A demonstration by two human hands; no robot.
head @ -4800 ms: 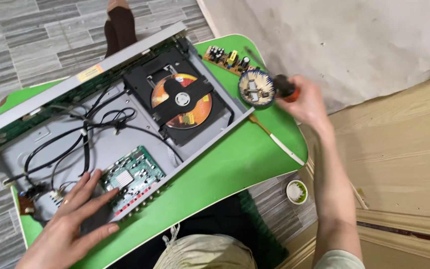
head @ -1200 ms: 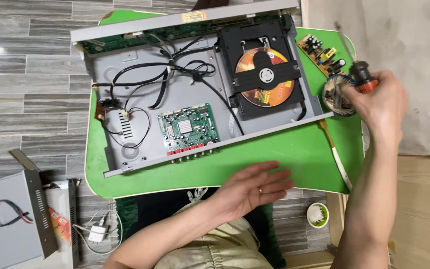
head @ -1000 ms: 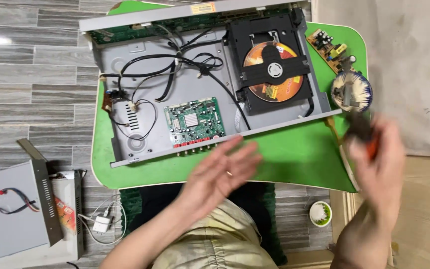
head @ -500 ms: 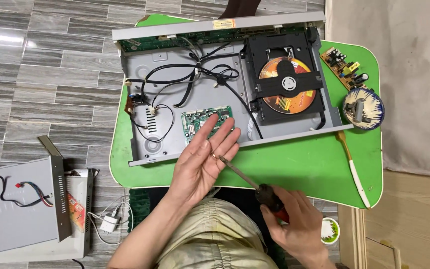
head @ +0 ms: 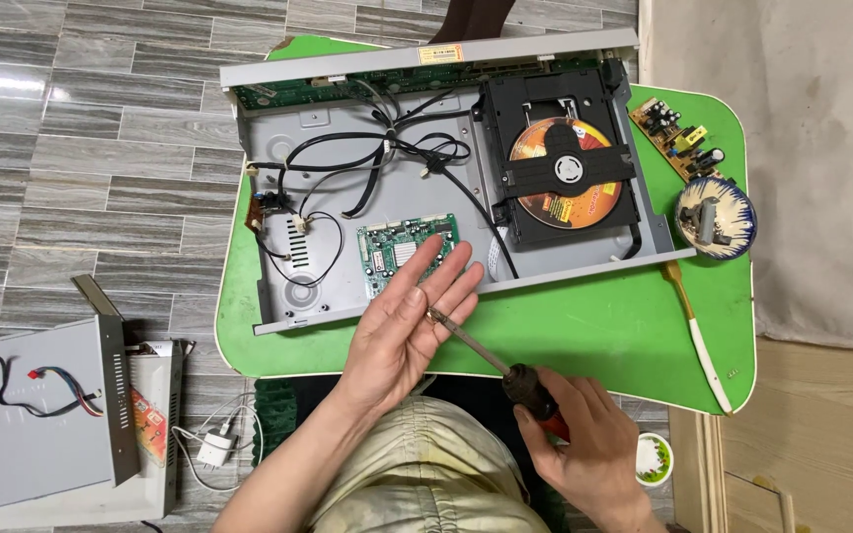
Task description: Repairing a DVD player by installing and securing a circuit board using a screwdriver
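Note:
My right hand grips the dark and red handle of a screwdriver near my lap. Its metal shaft runs up and left, and the tip rests against the fingers of my left hand. That hand is flat with fingers spread, palm up, over the front edge of an opened disc player. The player's grey chassis lies on a green table. Inside it are a small green circuit board, black cables and a disc drive with an orange disc.
A loose brown circuit board and a blue-patterned bowl sit on the table's right side, with a white-handled tool below them. A grey metal cover with wires lies on the tiled floor at left. A small round tin is by my right wrist.
My right hand brought the screwdriver from the bowl at the right down to my lap. My left hand turned palm up, and the screwdriver tip now touches its fingers.

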